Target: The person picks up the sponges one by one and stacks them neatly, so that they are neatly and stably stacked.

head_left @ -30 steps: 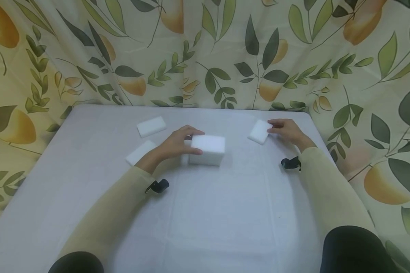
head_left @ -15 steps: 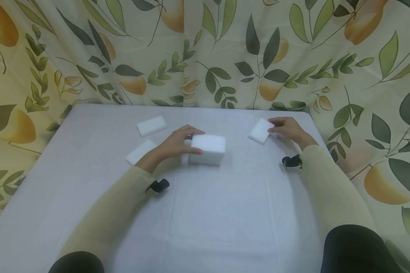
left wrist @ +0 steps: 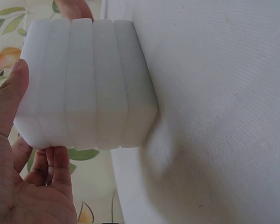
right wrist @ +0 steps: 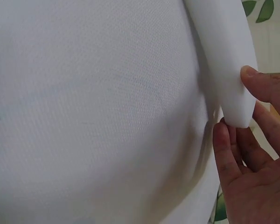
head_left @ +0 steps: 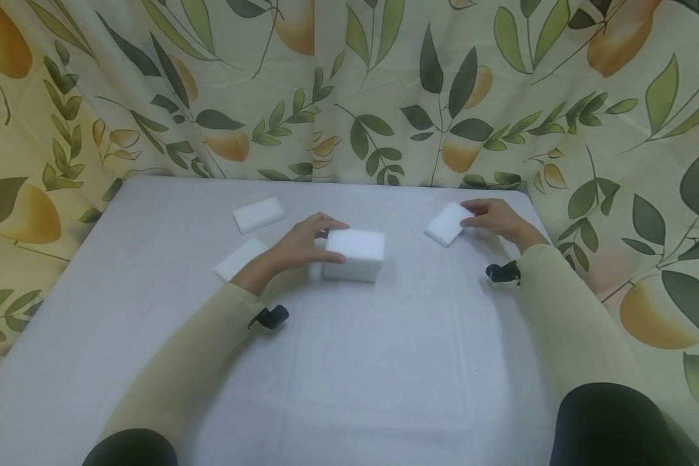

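Several white foam sponges, block-shaped and lying flat one on another, form a stack (head_left: 358,255) near the table's middle. My left hand (head_left: 291,246) holds the stack's left end, thumb on the near side and fingers at the far side. The left wrist view shows the layered edges of the stacked sponges (left wrist: 81,84) close up. To the right, a single white sponge (head_left: 445,225) lies slantwise. My right hand (head_left: 495,217) pinches its right end; in the right wrist view the thumb (right wrist: 259,81) presses the top face, with the other fingers around the end.
Two more white sponges lie left of the stack, one farther back (head_left: 258,215) and one nearer (head_left: 239,260), partly behind my left wrist. White cloth covers the table (head_left: 373,362). A fruit-patterned curtain (head_left: 378,84) hangs along its back and sides.
My right hand has shifted slightly to the right, and the right end of its sponge has followed, turning it a little. My left hand and the stack stay where they were.
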A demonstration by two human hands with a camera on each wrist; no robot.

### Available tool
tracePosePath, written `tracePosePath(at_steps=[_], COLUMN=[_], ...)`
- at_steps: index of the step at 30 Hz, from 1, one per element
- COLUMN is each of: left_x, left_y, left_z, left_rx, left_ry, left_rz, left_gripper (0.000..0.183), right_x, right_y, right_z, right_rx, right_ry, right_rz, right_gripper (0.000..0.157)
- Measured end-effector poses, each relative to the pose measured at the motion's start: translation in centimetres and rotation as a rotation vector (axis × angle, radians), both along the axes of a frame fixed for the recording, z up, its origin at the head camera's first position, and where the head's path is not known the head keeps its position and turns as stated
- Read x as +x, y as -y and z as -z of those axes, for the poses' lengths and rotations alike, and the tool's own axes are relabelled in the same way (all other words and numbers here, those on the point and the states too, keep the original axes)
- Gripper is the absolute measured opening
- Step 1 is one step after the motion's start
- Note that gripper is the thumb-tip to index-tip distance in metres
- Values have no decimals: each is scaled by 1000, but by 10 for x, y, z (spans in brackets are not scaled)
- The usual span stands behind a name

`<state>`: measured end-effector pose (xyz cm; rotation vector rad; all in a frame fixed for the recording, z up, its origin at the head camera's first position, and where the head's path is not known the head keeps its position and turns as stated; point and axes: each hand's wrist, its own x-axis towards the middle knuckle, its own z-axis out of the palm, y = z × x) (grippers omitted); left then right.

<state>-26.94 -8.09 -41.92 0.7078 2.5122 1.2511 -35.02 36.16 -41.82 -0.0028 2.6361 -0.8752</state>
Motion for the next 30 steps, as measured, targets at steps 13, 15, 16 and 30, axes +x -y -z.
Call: tracePosePath(at_steps=[13, 15, 16, 30], left_x=[0, 0, 0, 0], left_y=[-1, -1, 0, 0], left_z=[-1, -1, -1, 0], left_rx=[-1, 0, -2, 1], left_ry=[-1, 0, 1, 18], left_rz=[-5, -6, -6, -17], left_gripper=[70, 70, 70, 70], right_x=[7, 8, 9, 11], right_y=[-9, -9, -10, -21], right_z=[-8, -9, -10, -8], right_rx=[-36, -62, -68, -60], right_ry=[19, 18, 18, 32], right_rz=[-33, -45, -54, -100], right_gripper=[70, 70, 70, 73])
